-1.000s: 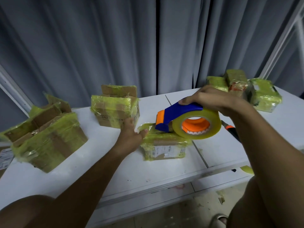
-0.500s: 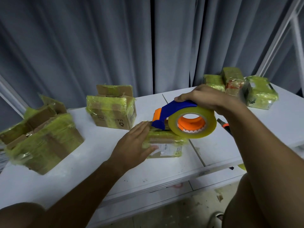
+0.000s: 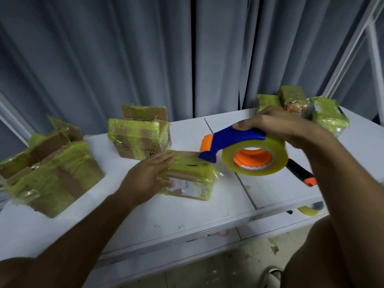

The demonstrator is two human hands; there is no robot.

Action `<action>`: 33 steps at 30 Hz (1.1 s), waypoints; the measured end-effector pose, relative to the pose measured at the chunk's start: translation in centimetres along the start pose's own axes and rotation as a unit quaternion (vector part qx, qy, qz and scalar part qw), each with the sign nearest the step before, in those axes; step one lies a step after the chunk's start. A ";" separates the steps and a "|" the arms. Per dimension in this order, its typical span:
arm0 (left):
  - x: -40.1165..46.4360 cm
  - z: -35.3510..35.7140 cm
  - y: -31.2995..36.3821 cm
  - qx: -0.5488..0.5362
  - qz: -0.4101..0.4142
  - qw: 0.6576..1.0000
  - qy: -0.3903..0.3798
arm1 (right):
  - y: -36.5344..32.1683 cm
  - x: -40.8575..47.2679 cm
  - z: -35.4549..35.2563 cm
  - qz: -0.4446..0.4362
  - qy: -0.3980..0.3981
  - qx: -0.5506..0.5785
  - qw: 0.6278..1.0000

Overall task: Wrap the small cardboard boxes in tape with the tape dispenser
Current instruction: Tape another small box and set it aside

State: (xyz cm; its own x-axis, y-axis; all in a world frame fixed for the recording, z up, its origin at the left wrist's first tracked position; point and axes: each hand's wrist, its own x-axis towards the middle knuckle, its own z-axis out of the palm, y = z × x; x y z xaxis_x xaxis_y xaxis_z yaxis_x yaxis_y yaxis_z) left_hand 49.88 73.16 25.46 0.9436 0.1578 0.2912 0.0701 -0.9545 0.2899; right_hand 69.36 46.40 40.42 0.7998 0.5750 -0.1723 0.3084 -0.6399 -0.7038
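Head view: small cardboard box (image 3: 190,179), partly taped, lies near centre on the white table (image 3: 145,215), pinned flat under the open left hand (image 3: 148,177), presumably to resist tape pull. Tape dispenser (image 3: 243,151) is gripped by the right hand (image 3: 284,125), nose at the box's far-right top edge. Wrapped boxes (image 3: 139,134) stand far left; a utility knife (image 3: 301,173) lies right, clear of the path.
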 end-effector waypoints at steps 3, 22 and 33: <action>-0.2 -0.6 -1.1 0.003 0.001 1.000 -0.014 | 0.9 -0.8 -0.5 -0.014 0.007 -0.008 1.000; 0.9 2.8 5.3 0.145 0.051 0.987 -0.050 | 2.4 -0.7 1.4 -0.012 -0.017 -0.022 1.000; 1.4 3.7 5.9 0.158 0.072 0.985 -0.018 | 4.7 -1.1 0.8 0.016 -0.074 0.032 0.997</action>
State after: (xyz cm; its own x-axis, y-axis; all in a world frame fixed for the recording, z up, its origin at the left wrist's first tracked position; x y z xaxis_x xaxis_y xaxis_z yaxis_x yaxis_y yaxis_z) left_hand 52.82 66.78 24.18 0.9617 0.0118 0.2737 0.0269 -0.9983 -0.0516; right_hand 69.51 43.18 36.77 0.7225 0.6267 -0.2919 0.2463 -0.6279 -0.7383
